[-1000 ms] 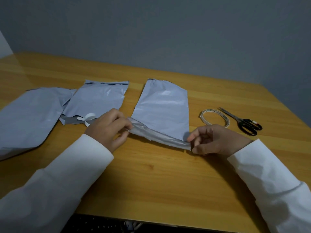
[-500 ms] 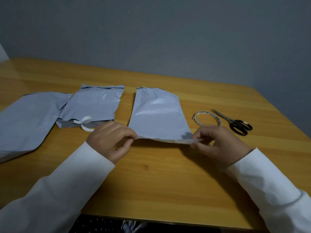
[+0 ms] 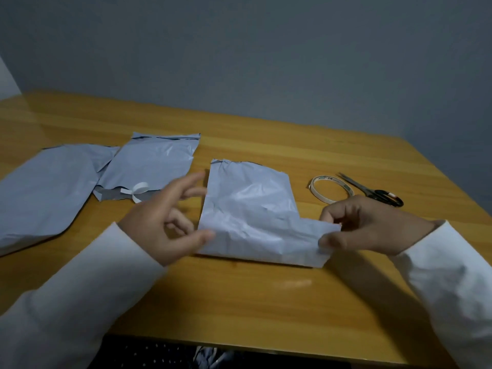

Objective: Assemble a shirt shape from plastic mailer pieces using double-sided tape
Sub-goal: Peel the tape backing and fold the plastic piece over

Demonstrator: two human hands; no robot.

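A grey plastic mailer piece [image 3: 253, 209] lies in the middle of the wooden table [image 3: 266, 302], its near part crumpled and widened to the right. My right hand [image 3: 367, 227] pinches its right near corner between thumb and fingers. My left hand [image 3: 165, 217] is beside its left edge with fingers spread, the thumb touching the near left corner. A second mailer piece [image 3: 154, 166] lies further left with a curl of white tape backing [image 3: 139, 190] on its near edge. A large third piece [image 3: 42, 193] lies at the far left. The double-sided tape roll [image 3: 331, 189] sits to the right.
Black-handled scissors [image 3: 372, 190] lie just right of the tape roll, close behind my right hand. A grey wall stands behind the table. The table's near edge runs along the bottom, with a dark floor below.
The middle piece has been pulled nearer and its near edge unfolded into a wider strip. My left hand has let go and spread its fingers. My right hand keeps its pinch.
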